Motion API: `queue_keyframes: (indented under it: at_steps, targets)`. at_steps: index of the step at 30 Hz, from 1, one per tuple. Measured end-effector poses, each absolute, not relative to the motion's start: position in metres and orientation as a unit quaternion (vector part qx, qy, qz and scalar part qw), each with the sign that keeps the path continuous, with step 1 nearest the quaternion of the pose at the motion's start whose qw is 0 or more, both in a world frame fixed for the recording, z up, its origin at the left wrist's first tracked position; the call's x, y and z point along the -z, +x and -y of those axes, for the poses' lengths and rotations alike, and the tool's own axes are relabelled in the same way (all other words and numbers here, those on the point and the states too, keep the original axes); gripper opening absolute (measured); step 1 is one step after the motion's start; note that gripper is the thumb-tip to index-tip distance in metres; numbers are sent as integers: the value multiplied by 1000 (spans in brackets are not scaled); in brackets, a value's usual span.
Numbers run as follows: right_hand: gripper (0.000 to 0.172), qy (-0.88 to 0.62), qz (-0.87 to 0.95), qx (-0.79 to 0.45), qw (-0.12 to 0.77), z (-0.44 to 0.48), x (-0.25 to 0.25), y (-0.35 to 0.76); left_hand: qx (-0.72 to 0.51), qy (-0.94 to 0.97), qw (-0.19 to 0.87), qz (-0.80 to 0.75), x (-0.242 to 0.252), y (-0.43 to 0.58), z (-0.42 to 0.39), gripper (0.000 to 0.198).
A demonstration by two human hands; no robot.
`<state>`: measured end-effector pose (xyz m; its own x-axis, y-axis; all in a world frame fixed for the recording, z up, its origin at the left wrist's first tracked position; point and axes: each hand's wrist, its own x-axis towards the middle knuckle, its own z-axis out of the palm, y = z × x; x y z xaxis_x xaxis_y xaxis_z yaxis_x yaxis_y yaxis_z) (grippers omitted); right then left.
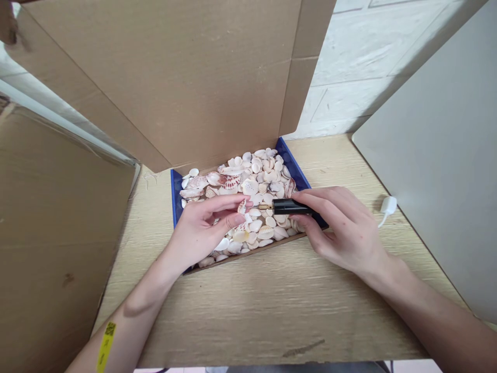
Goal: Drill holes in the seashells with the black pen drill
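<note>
Between the thumb and fingers of my left hand (207, 223) is a small brown-and-white seashell (242, 206). My right hand (339, 225) is closed around a black mini hand drill (292, 206). Its brass chuck (265, 206) points left, toward the shell. The thin bit's tip is too fine to tell whether it touches the shell. Both hands are over a shallow blue-sided box (295, 161) full of loose white, cream and brown-patterned shells (267, 233).
The box's tall cardboard lid (186, 72) stands upright behind it. A cardboard panel (58, 233) is at the left, a grey-white panel (435, 155) at the right. A white plug with a cord (388, 205) lies on the wooden table (248, 311). A white brick wall (357, 57) is behind.
</note>
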<state>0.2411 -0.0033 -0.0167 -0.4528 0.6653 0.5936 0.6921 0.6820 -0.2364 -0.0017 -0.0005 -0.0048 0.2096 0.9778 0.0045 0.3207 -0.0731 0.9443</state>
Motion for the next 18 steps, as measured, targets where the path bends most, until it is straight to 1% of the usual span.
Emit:
queue_keyframes:
  at_steps: [5,10,12,15,18]
  targets:
    - [39,-392,854,46,340,2,16,242,-317,658,453,-512,1,0,0,22]
    - [28,-423,848,-14,320,3,18,243,-323,666,460,-490,-2,1,0,20]
    - [27,-426,854,-25,298,3,19,243,-337,660,460,-489,-1,1,0,20]
    - [32,-426,861,-17,277,3,20,243,-348,647,462,-497,1,0,1,22]
    - [42,-410,872,-1,267,1,20,244,-321,638,466,-522,0,0,0,24]
